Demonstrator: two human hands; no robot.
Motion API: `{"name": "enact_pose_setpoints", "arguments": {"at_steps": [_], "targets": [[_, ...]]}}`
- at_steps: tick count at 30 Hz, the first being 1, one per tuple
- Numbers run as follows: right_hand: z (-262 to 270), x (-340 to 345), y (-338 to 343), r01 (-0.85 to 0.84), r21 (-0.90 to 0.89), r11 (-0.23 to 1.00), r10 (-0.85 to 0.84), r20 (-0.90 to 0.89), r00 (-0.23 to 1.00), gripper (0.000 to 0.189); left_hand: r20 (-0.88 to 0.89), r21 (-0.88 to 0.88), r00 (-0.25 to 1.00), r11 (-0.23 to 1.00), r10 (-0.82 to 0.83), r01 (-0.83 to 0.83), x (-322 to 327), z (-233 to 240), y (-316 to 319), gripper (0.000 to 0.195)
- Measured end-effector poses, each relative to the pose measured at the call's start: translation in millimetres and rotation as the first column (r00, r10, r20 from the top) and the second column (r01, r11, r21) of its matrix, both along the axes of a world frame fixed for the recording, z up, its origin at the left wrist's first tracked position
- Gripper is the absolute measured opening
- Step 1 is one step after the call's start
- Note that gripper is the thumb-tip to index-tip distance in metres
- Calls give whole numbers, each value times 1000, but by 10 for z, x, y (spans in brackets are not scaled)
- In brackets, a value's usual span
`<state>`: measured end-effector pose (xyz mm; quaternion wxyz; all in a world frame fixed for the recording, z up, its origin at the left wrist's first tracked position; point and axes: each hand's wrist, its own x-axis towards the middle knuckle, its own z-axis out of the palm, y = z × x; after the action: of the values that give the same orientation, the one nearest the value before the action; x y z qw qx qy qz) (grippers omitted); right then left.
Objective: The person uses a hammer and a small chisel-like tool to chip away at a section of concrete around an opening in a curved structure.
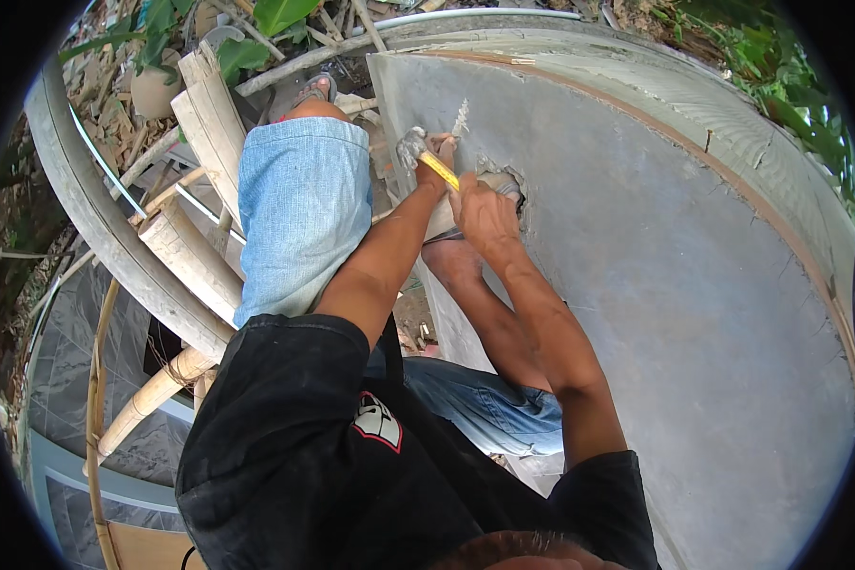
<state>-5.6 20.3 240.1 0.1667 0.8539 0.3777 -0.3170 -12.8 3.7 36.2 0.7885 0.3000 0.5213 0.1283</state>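
Observation:
My right hand [486, 214] is closed around the yellow handle of a claw hammer [427, 155], whose worn metal head lies beside my left wrist. My left hand [442, 151] is at the left part of a grey cement surface [670, 285], fingers bent near a rough, pale chipped groove [462, 117]. Whether the fingers hold a small tool is hidden by the hand and hammer. Just beyond my right hand, a broken-edged hole [519, 187] opens in the cement, with a pale object partly visible at it.
Bamboo poles [189, 260] and a curved grey rail [114, 214] stand at the left, over grey tiles. A brown strip [744, 182] edges the cement surface, with a nail [708, 140] sticking up. My sandalled foot [318, 89] is among debris and poles at the top.

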Motion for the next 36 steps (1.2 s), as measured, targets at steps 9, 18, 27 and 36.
{"name": "enact_pose_setpoints", "arguments": {"at_steps": [9,18,27,36], "targets": [[59,34,-99,-108,49,993,105,64,992,25,28,68,999,998,-18,17,45,-4,70,16],[-30,63,-123,-205,134,970,194,91,977,23,36,142,999,990,-10,5,47,96,198,17],[-167,54,-180,18,-11,1000,-18,38,999,24,47,95,990,987,-131,126,7,-148,86,21],[-138,56,-73,5,-6,1000,-5,25,1000,25,3,72,999,997,-33,33,-6,-203,-53,21]]}}
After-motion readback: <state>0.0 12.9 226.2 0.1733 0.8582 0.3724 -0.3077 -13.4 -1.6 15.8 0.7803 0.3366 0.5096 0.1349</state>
